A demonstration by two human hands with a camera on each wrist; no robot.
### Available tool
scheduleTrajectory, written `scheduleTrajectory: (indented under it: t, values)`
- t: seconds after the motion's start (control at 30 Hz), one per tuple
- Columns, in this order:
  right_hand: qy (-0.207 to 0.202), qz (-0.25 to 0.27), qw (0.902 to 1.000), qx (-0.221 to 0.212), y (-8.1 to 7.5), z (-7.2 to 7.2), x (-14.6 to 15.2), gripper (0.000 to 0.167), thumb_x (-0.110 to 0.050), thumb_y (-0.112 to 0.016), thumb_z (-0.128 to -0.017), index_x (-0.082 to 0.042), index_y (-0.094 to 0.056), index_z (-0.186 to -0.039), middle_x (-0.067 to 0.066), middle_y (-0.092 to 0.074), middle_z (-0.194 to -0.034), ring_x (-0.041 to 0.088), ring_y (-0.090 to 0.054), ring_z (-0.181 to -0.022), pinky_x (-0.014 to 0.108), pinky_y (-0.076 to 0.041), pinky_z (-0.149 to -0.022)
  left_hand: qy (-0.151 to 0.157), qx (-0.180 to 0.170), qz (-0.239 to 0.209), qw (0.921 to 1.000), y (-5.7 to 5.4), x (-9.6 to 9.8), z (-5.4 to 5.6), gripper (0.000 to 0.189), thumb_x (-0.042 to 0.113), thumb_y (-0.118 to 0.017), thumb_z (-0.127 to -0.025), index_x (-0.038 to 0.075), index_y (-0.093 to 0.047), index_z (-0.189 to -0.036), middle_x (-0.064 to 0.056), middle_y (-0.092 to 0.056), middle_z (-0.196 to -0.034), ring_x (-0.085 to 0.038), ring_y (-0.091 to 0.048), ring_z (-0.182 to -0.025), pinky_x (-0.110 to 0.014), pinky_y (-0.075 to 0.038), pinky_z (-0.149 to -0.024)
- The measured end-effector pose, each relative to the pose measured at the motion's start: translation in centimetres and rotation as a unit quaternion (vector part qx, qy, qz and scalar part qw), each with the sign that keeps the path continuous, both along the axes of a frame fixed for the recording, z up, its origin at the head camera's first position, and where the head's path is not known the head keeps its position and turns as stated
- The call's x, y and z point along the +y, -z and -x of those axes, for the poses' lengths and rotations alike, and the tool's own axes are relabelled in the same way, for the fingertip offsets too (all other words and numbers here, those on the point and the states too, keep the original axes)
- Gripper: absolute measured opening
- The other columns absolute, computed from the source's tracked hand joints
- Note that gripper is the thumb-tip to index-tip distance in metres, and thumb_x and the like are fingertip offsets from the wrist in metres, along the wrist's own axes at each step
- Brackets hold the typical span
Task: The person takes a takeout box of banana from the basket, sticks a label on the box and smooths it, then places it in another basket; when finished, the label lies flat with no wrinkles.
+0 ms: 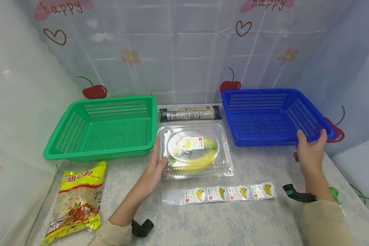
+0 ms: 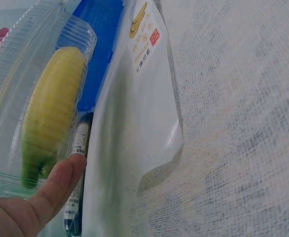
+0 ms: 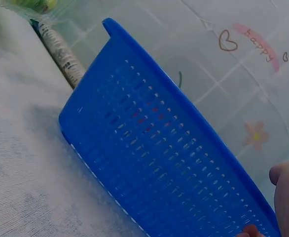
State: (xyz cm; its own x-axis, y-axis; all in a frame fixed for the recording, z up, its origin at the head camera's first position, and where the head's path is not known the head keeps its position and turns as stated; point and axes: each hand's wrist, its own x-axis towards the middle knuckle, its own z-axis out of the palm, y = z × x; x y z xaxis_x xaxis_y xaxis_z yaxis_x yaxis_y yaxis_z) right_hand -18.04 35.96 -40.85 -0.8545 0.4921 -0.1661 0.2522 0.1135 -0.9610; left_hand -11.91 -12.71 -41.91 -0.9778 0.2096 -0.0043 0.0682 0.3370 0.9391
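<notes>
Nearest on the worktop (image 1: 203,218): noodle packet (image 1: 77,201) front left, sticker strip (image 1: 221,194) centre. Left hand (image 1: 155,169), fingers straight, touches the left edge of the clear box (image 1: 226,150) holding a banana (image 1: 200,160). Right hand (image 1: 310,153) grips the near right rim of the blue basket (image 1: 264,116), fingers curled over it. Green basket (image 1: 104,128) left of the box. Dark wrapped roll (image 1: 189,113) lies behind the box, between the baskets.

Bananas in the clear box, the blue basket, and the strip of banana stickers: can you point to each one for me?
bananas (image 1: 203,160), head view, on the lower banana's curved yellow body.
blue basket (image 1: 258,119), head view, on its bare mesh floor.
strip of banana stickers (image 1: 221,193), head view, on the middle of the strip.
</notes>
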Motion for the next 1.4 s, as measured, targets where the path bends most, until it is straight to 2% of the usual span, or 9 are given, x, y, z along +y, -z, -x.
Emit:
scheduleTrajectory:
  t: [0.27,0.4,0.5,0.57,0.83,0.93,1.03,1.23,1.4]
  values:
    - [0.021,0.040,0.9989,-0.016,0.0,0.8,0.8,0.107,-0.055,-0.062,-0.090,-0.042,0.024,-0.153,-0.006,-0.049,-0.054,0.014,-0.052,-0.040,0.026,-0.048,-0.043,0.000,0.001,-0.008,1.0000,-0.2,0.1,-0.2,0.064,0.041,-0.030,-0.108,0.049,0.016,-0.152,0.015,0.018,-0.163,-0.025,0.014,-0.154,-0.069,-0.002,-0.116]
    - [0.033,0.066,0.9972,-0.015,0.1,1.1,0.9,0.110,-0.053,-0.066,-0.087,-0.043,0.023,-0.152,0.004,-0.065,-0.101,0.013,-0.052,-0.043,0.025,-0.049,-0.046,0.002,0.003,-0.011,0.9999,-0.3,0.1,-0.2,0.064,0.040,-0.030,-0.109,0.050,0.016,-0.152,0.016,0.018,-0.163,-0.024,0.014,-0.154,-0.069,-0.002,-0.117]
    - [0.040,0.081,0.9959,-0.006,0.2,1.3,0.9,0.112,-0.051,-0.067,-0.086,-0.044,0.022,-0.152,0.009,-0.037,-0.150,0.013,-0.051,-0.045,0.025,-0.049,-0.047,0.001,0.005,-0.010,0.9999,-0.3,0.1,-0.2,0.064,0.039,-0.030,-0.109,0.050,0.015,-0.152,0.016,0.018,-0.163,-0.025,0.013,-0.154,-0.069,-0.003,-0.117]
    - [0.043,0.090,0.9950,0.002,0.2,1.4,0.9,0.112,-0.049,-0.068,-0.086,-0.043,0.022,-0.152,0.006,-0.017,-0.162,0.013,-0.050,-0.045,0.025,-0.049,-0.047,0.000,0.005,-0.010,0.9999,-0.2,0.1,-0.3,0.064,0.038,-0.030,-0.109,0.050,0.015,-0.152,0.015,0.018,-0.164,-0.025,0.013,-0.154,-0.069,-0.002,-0.116]
    - [0.053,0.122,0.9908,0.027,0.5,1.4,1.2,0.117,-0.046,-0.074,-0.083,-0.045,0.020,-0.153,0.005,-0.040,-0.147,0.014,-0.050,-0.045,0.026,-0.050,-0.047,0.005,-0.013,-0.012,0.9998,-0.3,0.1,-0.9,0.062,0.041,-0.029,-0.108,0.057,0.016,-0.148,0.014,0.019,-0.165,-0.025,0.012,-0.154,-0.070,-0.001,-0.115]
    - [0.053,0.129,0.9894,0.041,0.6,1.3,1.2,0.118,-0.045,-0.075,-0.082,-0.045,0.019,-0.153,-0.002,-0.064,-0.108,0.014,-0.051,-0.044,0.026,-0.050,-0.046,0.011,-0.024,-0.023,0.9994,-0.4,0.1,-1.3,0.061,0.043,-0.028,-0.108,0.058,0.015,-0.148,0.015,0.020,-0.164,-0.025,0.014,-0.154,-0.071,0.000,-0.114]
    - [0.052,0.132,0.9887,0.048,0.7,1.2,1.2,0.118,-0.045,-0.075,-0.082,-0.046,0.019,-0.153,-0.006,-0.061,-0.073,0.015,-0.051,-0.044,0.026,-0.050,-0.045,0.020,-0.041,-0.037,0.9983,-0.7,0.0,-1.7,0.060,0.043,-0.027,-0.108,0.059,0.015,-0.147,0.017,0.022,-0.163,-0.027,0.014,-0.153,-0.074,-0.006,-0.113]
    - [0.052,0.130,0.9888,0.052,0.7,1.1,1.2,0.116,-0.046,-0.074,-0.082,-0.047,0.018,-0.153,-0.008,-0.060,-0.073,0.014,-0.050,-0.045,0.024,-0.049,-0.046,0.038,-0.062,-0.053,0.9960,-1.6,0.3,-2.4,0.060,0.046,-0.027,-0.108,0.055,0.015,-0.150,0.021,0.021,-0.161,-0.029,0.011,-0.154,-0.074,-0.020,-0.110]
    - [0.049,0.127,0.9892,0.054,0.9,1.1,1.2,0.115,-0.046,-0.073,-0.083,-0.047,0.019,-0.153,-0.009,-0.059,-0.069,0.014,-0.050,-0.044,0.024,-0.049,-0.046,0.045,-0.069,-0.056,0.9950,-2.7,1.1,-2.5,0.061,0.047,-0.029,-0.107,0.055,0.013,-0.151,0.020,0.018,-0.162,-0.036,-0.013,-0.152,-0.069,-0.027,-0.111]
